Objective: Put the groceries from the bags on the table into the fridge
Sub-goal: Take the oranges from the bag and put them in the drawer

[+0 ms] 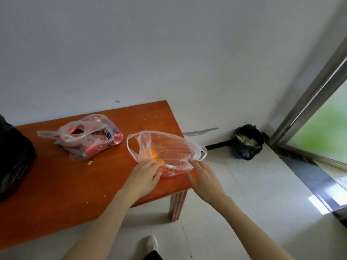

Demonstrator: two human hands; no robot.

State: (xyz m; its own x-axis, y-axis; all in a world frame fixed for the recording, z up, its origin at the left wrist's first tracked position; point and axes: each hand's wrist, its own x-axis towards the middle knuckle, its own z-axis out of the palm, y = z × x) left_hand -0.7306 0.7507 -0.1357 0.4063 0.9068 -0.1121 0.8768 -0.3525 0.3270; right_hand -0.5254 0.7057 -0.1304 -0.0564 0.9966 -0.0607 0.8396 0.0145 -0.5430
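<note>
Your left hand (148,172) pinches the near bag's (169,147) mouth at the worktop's (65,184) right edge; your right hand (203,176), fingers spread, touches its right side. The oranges (156,156) lie just beyond your left fingertips.

A smooth, glossy reddish wooden table (75,184) is shown bearing two thin, crinkled, translucent plastic bags (169,147), beside a glossy pale tiled floor (244,203), a matt white wall (169,53) and a brushed metal door frame (309,94).
</note>
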